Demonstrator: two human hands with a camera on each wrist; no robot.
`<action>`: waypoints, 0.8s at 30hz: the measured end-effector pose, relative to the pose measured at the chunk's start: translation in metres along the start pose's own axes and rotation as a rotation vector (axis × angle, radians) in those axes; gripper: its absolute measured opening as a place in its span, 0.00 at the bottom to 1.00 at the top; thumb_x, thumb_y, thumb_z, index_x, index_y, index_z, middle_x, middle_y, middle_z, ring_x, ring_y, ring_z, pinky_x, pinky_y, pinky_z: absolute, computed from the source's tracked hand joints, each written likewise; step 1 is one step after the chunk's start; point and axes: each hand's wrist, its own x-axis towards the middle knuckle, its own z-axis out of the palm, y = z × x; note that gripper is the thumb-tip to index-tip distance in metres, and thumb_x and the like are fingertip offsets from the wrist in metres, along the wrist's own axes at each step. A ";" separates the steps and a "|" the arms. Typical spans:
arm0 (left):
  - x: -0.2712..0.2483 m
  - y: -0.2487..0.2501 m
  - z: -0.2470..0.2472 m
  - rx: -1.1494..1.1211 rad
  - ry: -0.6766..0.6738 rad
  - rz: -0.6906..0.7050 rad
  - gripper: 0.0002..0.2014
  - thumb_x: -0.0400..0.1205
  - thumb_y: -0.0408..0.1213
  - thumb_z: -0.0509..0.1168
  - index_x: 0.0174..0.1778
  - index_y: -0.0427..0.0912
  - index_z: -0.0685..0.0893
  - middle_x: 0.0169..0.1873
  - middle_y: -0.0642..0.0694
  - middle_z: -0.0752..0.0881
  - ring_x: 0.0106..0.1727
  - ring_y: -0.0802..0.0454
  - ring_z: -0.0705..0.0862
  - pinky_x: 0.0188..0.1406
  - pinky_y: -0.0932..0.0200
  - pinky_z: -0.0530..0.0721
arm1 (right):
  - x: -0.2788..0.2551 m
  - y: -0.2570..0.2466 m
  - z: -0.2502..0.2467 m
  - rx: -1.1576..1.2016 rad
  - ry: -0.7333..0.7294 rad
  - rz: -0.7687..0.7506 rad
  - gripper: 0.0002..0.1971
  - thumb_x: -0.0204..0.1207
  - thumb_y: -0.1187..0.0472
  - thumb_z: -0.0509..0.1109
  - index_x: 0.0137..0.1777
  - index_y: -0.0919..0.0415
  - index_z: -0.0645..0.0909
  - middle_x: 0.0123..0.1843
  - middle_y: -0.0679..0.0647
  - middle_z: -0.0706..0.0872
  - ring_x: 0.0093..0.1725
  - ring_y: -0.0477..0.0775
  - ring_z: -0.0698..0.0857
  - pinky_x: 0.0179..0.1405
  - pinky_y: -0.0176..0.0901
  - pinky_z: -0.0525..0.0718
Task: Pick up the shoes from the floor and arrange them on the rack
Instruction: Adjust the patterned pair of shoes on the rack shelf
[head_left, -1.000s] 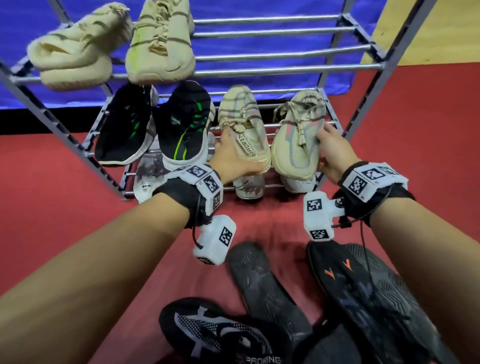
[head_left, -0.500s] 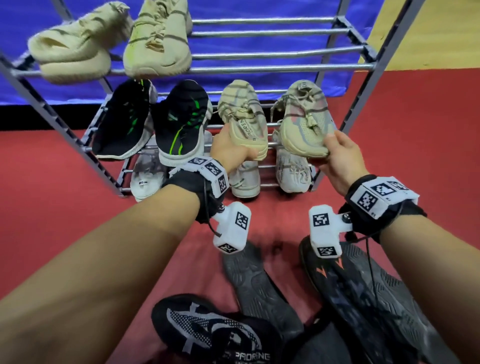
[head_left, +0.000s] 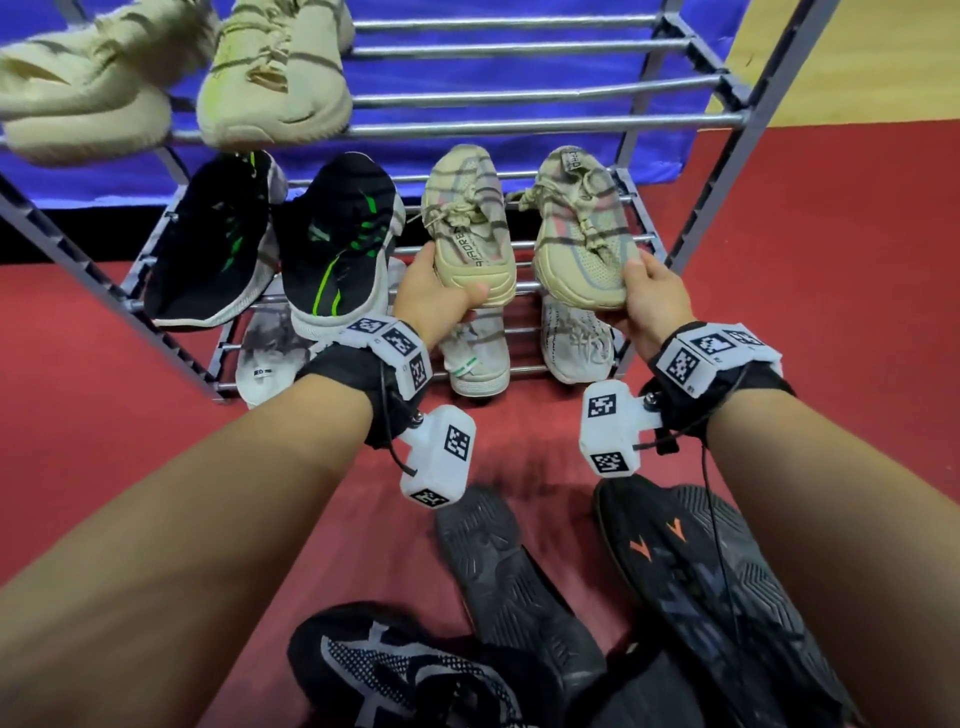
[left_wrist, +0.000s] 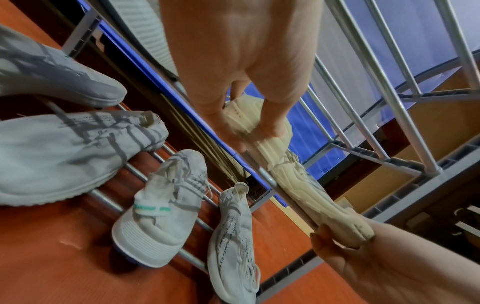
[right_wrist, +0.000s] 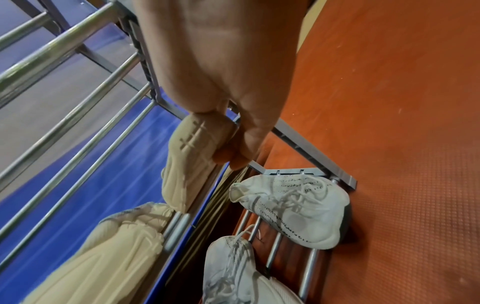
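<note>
Left hand (head_left: 434, 299) clamped round the heel of one beige striped shoe (head_left: 470, 228), right hand (head_left: 652, 299) pinching the heel of its twin (head_left: 582, 228), both shoes lying toes-away on the middle tier of the rack (head_left: 519, 127). Just left of the left grip sit two black-and-green sneakers (head_left: 332, 244); below both grips, white shoes (head_left: 574, 343) on the bottom tier. Behind the wrists, dark shoes (head_left: 519, 577) lie on the red floor (head_left: 831, 312).
</note>
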 end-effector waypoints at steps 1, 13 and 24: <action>-0.001 -0.001 0.001 0.002 0.007 -0.001 0.26 0.73 0.25 0.72 0.67 0.38 0.75 0.61 0.41 0.85 0.62 0.45 0.84 0.68 0.45 0.79 | 0.002 0.001 0.000 0.006 0.009 -0.003 0.10 0.84 0.58 0.58 0.54 0.54 0.82 0.51 0.59 0.87 0.50 0.59 0.85 0.57 0.59 0.83; -0.002 -0.014 0.000 -0.020 0.001 0.030 0.30 0.75 0.23 0.70 0.73 0.40 0.71 0.57 0.48 0.82 0.63 0.45 0.83 0.68 0.46 0.79 | -0.001 -0.006 -0.006 -0.082 -0.052 0.045 0.11 0.86 0.55 0.55 0.57 0.52 0.79 0.37 0.50 0.83 0.32 0.50 0.81 0.27 0.42 0.82; -0.020 -0.027 -0.017 0.152 -0.068 0.051 0.29 0.77 0.30 0.69 0.75 0.38 0.69 0.68 0.43 0.79 0.66 0.45 0.81 0.66 0.45 0.81 | -0.062 -0.009 -0.041 -0.414 -0.148 0.090 0.19 0.85 0.49 0.55 0.69 0.60 0.71 0.39 0.52 0.78 0.30 0.49 0.80 0.35 0.45 0.82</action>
